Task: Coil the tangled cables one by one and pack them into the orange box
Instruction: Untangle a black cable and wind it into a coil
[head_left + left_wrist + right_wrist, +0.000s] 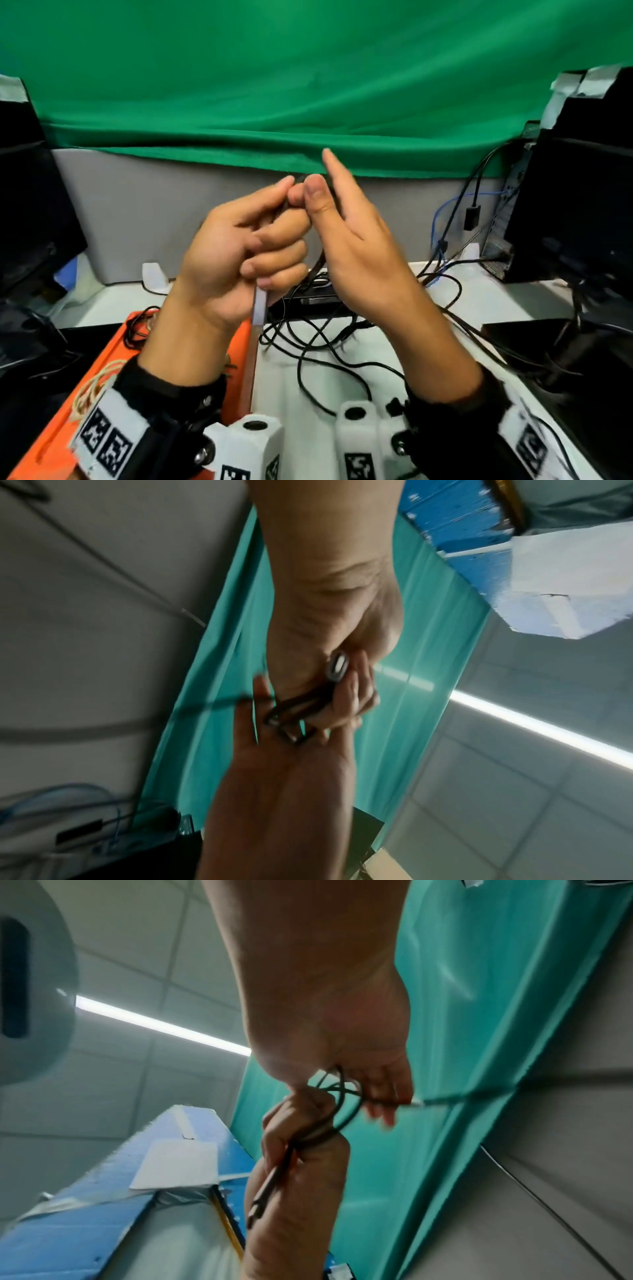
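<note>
Raised above the table, my left hand (246, 240) is a fist round small loops of a thin black cable (320, 257). A pale connector (259, 305) pokes out below the fist. My right hand (359, 233) meets it from the right: the thumb presses the cable against the left forefinger while the forefinger points up. In the left wrist view the loops (294, 712) and a metal plug (337, 666) sit in the curled left fingers. In the right wrist view the right fingers hold the loops (342, 1096). The orange box (54, 431) lies at lower left, under my left wrist.
A tangle of black cables (308, 339) spreads over the white table beneath my hands, around a flat black device (308, 298). Rubber bands (92, 387) lie in the box. A dark monitor (30, 212) stands at left, a computer tower (575, 205) with plugged cables at right.
</note>
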`<state>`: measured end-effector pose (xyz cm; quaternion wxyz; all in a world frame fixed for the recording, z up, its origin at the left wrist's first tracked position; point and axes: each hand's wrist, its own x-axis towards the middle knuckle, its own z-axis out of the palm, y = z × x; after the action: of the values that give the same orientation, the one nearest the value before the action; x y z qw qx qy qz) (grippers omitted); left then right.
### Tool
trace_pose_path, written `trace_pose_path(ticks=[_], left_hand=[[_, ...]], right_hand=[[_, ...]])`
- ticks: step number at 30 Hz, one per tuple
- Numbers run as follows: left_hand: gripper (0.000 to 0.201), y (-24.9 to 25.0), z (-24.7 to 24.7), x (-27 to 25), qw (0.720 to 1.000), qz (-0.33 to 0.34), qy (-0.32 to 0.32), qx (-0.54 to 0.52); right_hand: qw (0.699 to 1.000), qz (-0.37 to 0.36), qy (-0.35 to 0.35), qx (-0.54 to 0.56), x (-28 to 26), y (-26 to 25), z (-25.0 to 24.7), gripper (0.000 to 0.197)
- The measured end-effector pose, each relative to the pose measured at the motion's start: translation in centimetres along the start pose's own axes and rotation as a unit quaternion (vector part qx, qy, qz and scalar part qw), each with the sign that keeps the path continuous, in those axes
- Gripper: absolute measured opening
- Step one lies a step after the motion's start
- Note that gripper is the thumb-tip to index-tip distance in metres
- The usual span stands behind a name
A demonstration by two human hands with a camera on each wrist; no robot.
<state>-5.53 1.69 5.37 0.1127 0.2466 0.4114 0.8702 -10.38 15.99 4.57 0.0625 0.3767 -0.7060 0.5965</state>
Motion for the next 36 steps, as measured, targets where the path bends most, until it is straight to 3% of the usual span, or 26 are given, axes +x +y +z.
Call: trace_pose_path(ticks=[2,5,9,10,13,15,17,20,22,24,26,27,28,29,30,32,34,36], left_hand=[[0.029,0.0,-0.4,0.0,0.999,0.001,-0.003,-0.035],[0.039,-0.2,-1.0,0.2,0.997,0.031,0.073,0.019],[0.032,-0.8,-0.3,0.8,0.99,0.076,0.117,0.03],[0.033,-0.7,-0.3,0.8,0.99,0.073,0.116,0.029],[0.043,-0.2,-0.6,0.5,0.995,0.037,0.072,0.053],[0.043,0.1,-0.5,0.1,0.996,0.03,0.05,0.065],[0.039,0.6,0.1,-0.3,0.996,0.066,0.046,0.049],[0.035,1.2,0.5,-0.4,0.974,0.186,0.112,0.063],[0.032,1.3,0.1,-0.3,0.941,0.25,0.162,0.161],[0.027,0.8,-0.5,-0.2,0.892,0.247,0.201,0.322],[0.025,0.0,-1.1,-0.2,0.803,0.208,0.221,0.513],[0.026,-0.3,-1.2,-0.3,0.741,0.175,0.219,0.61],[0.028,-0.4,-1.2,-0.4,0.679,0.132,0.21,0.692],[0.031,-0.4,-1.0,-0.5,0.64,0.08,0.194,0.739],[0.033,-0.3,-1.0,-0.5,0.645,0.023,0.179,0.742],[0.038,0.1,-1.1,-1.0,0.738,-0.057,0.143,0.657],[0.042,0.2,-1.4,-1.3,0.845,-0.055,0.115,0.52],[0.041,0.0,-1.6,-1.1,0.933,-0.01,0.085,0.349]], right_hand=[[0.998,-0.001,-0.003,0.069,0.4,0.5,0.6,0.04],[0.98,0.054,-0.006,0.193,0.9,1.3,0.4,0.033],[0.886,0.157,-0.017,0.436,1.6,1.3,-0.5,0.034],[0.886,0.159,-0.012,0.435,1.7,1.4,-0.6,0.035],[0.952,0.099,0.017,0.291,1.3,1.8,0.1,0.037],[0.976,0.06,0.026,0.205,1.1,1.9,0.9,0.038],[0.99,0.044,0.012,0.131,1.1,2.1,1.0,0.033],[0.994,0.045,-0.079,-0.056,0.7,2.6,0.7,0.025],[0.966,0.041,-0.171,-0.191,0.2,2.6,0.8,0.027],[0.934,0.027,-0.239,-0.265,-0.1,2.3,0.9,0.028],[0.913,0.014,-0.282,-0.294,-0.2,1.6,0.4,0.031],[0.91,0.006,-0.295,-0.292,-0.3,1.2,-0.2,0.032],[0.914,0.005,-0.304,-0.27,-0.2,1.0,-0.9,0.03],[0.926,0.011,-0.302,-0.225,-0.2,0.7,-1.9,0.027],[0.943,0.021,-0.284,-0.173,-0.2,0.5,-3.0,0.023],[0.976,0.034,-0.195,-0.094,0.0,0.4,-5.1,0.021],[0.996,0.012,-0.074,-0.054,0.4,1.0,-6.6,0.025],[0.998,-0.027,0.015,-0.052,0.9,1.8,-6.4,0.026]])
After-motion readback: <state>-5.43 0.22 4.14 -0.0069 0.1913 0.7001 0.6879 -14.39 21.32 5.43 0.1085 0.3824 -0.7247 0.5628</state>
